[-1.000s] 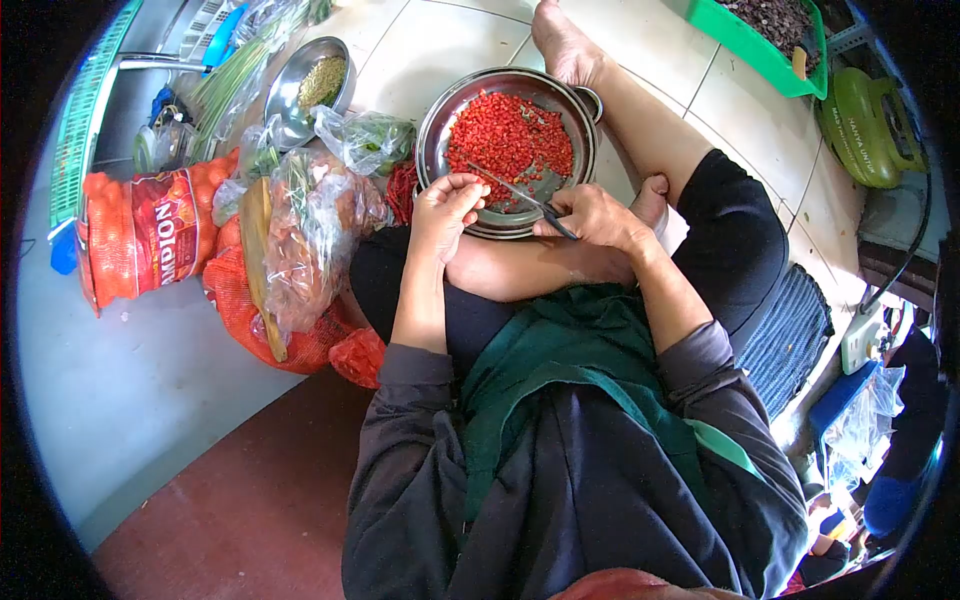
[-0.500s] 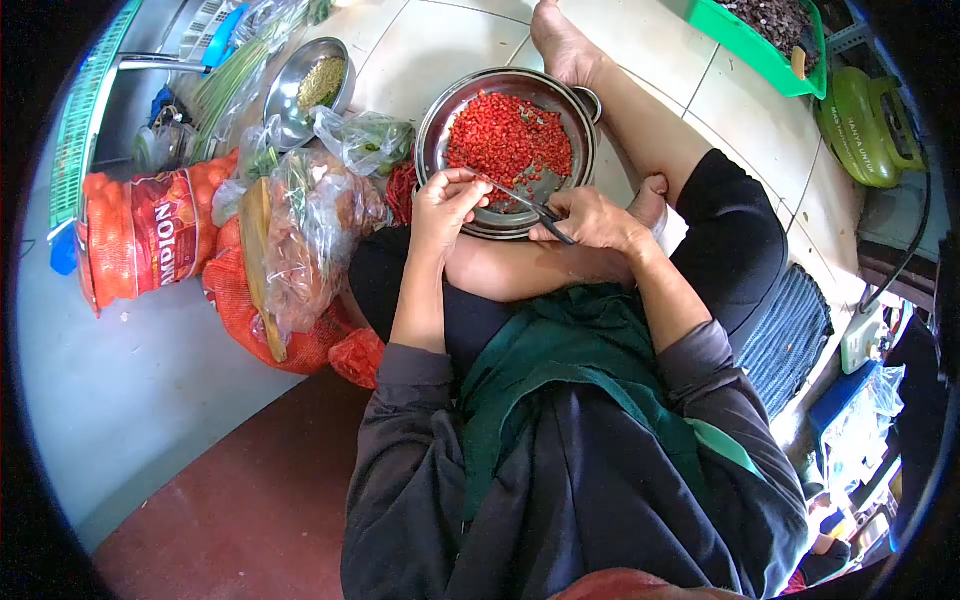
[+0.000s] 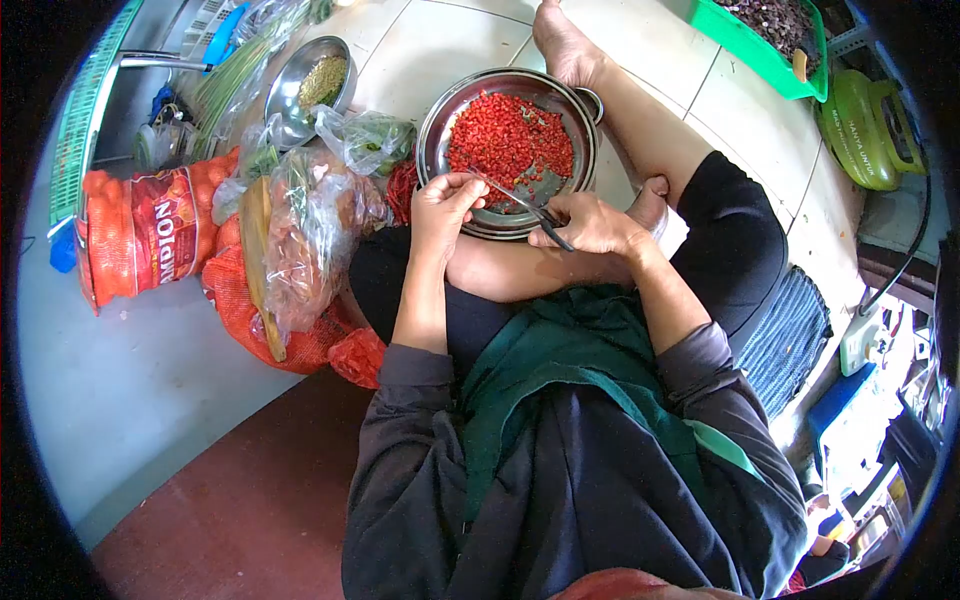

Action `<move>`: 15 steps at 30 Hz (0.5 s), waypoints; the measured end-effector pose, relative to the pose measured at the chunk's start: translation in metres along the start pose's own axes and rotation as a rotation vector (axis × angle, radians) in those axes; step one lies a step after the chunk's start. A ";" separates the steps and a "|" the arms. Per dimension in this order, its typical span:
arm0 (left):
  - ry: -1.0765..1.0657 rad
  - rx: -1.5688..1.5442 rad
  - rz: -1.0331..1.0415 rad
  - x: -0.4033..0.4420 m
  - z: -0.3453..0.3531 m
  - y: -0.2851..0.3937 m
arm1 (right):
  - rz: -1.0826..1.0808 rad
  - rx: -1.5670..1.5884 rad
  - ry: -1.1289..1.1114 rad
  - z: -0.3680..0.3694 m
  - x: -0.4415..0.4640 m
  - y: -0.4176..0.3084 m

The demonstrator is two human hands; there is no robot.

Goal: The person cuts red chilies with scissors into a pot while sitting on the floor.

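Observation:
A round metal pot [image 3: 433, 192] sits on the floor before my crossed legs, with chopped red chillies [image 3: 505, 138] spread inside it. Over its near right rim, my right hand [image 3: 592, 222] grips the black handles of a pair of scissors [image 3: 520, 200], whose thin blades point up and left across the pot. At the near left rim my left hand [image 3: 448, 205] is closed in a pinch close to the blade tips. What sits between its fingertips is too small to make out.
On the left lie a red mesh sack [image 3: 150, 230], plastic-wrapped produce [image 3: 315, 235] and a wooden board [image 3: 258, 260]. A metal bowl [image 3: 287, 95] with greenish bits stands behind them. At the right are a green crate [image 3: 735, 50] and a green gas cylinder [image 3: 868, 130].
The scissors' handles look more spread in my right hand. My left hand has hardly moved, and the pot and chillies stay in place.

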State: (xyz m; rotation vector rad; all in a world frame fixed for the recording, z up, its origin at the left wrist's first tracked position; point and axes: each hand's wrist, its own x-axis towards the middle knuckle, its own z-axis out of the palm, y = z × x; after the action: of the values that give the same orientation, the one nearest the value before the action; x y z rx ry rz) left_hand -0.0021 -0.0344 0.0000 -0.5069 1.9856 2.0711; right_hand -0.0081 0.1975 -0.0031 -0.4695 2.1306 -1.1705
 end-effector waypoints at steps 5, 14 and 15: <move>-0.018 0.034 0.032 0.000 0.003 -0.001 | -0.047 0.008 0.042 0.000 0.001 0.004; 0.031 0.016 -0.045 -0.004 0.003 0.001 | -0.058 0.006 0.075 0.000 0.000 0.006; 0.036 0.012 -0.044 -0.004 0.003 0.000 | -0.055 0.005 0.076 0.000 0.000 0.005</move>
State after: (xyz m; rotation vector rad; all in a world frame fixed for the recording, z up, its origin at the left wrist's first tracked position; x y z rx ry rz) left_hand 0.0012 -0.0311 0.0013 -0.5843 1.9877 2.0365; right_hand -0.0083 0.2006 -0.0075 -0.4918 2.1916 -1.2417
